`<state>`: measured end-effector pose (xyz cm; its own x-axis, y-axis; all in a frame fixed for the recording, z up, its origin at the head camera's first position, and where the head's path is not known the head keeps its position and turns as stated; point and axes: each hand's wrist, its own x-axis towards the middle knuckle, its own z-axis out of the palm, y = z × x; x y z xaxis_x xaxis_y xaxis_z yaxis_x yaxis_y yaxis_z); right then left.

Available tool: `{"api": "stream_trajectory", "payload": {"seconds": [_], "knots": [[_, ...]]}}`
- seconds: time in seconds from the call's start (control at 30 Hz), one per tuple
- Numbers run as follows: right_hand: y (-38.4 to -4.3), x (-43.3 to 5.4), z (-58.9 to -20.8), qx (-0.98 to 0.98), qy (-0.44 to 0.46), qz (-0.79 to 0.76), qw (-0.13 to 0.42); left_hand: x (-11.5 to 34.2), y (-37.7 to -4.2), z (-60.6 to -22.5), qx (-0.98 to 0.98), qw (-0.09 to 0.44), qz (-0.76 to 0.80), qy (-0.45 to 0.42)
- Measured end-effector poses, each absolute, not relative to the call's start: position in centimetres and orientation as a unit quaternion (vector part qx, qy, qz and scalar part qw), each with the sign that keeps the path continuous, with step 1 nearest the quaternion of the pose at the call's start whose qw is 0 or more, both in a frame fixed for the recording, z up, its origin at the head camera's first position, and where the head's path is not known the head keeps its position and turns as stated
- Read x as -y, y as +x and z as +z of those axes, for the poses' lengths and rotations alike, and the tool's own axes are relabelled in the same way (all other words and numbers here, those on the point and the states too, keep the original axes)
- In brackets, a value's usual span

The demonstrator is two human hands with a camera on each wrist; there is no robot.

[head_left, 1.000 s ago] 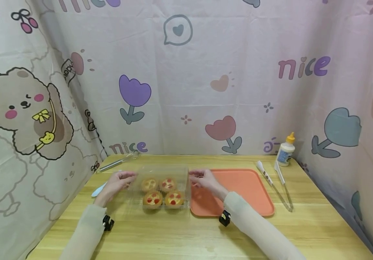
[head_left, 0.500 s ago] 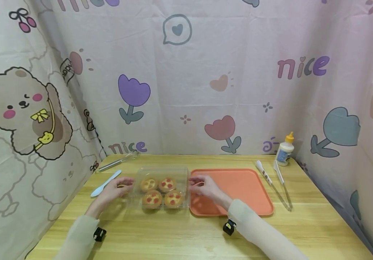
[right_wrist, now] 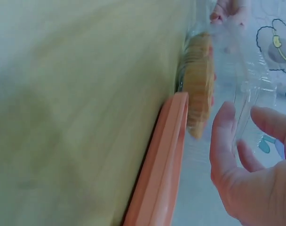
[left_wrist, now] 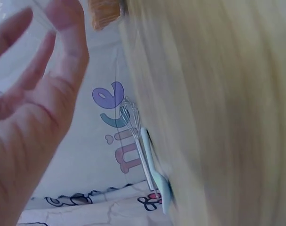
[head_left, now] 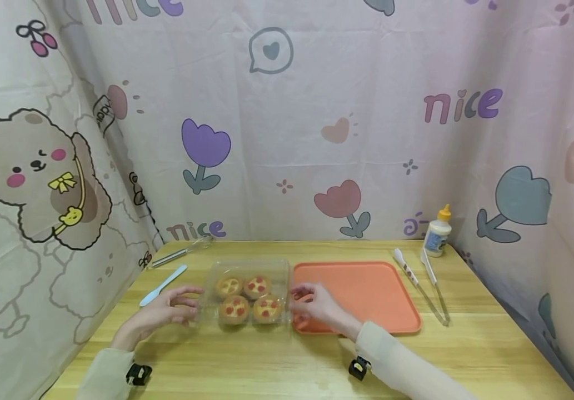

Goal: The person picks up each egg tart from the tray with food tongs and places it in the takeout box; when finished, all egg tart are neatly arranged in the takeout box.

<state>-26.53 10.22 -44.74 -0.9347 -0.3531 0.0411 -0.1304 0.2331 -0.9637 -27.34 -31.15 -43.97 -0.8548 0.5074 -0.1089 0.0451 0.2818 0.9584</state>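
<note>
A clear plastic box (head_left: 205, 316) stands on the table with several small round pizzas (head_left: 268, 309) inside, topped with red and yellow. Its clear lid (head_left: 246, 265) lies over them; whether it is fully closed is hard to see. My left hand (head_left: 169, 308) holds the lid's left side, where the left wrist view has a plastic edge between thumb and fingers. On the opposite side my right hand (head_left: 319, 303) holds the lid's edge with bent fingers (right_wrist: 223, 136) and thumb. An orange tray (head_left: 362, 289) lies directly right of the box, partly beneath my right hand.
A light blue spatula-like tool (head_left: 163, 285) and a whisk (head_left: 176, 254) lie at the left. Tongs (head_left: 424, 289) rest right of the tray, and a white bottle with a yellow cap (head_left: 437, 236) stands at the back right corner. Printed curtains (head_left: 287, 139) hang behind the table.
Both hands have come lower and nearer along the box's sides, and the lid has come down over the pizzas. My left wrist has swung outward to the left.
</note>
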Motion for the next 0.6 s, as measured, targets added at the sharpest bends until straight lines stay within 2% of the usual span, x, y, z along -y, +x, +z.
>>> {"api": "stream_trajectory", "payload": {"seconds": [0.2, 0.43, 0.6], "knots": [[-25.5, -10.1, -44.9, -0.717, -0.127, -0.666, 0.164, 31.1, -27.3, -43.9, -0.708, 0.264, 0.628, 0.186], [-25.0, -9.4, -45.2, -0.678, -0.111, -0.702, 0.187, 30.9, -27.3, -43.9, -0.677, 0.279, 0.655, 0.187], [-25.0, -9.0, -45.4, -0.662, -0.096, -0.719, 0.189, 30.7, -27.2, -43.8, -0.687, 0.269, 0.647, 0.196]]}}
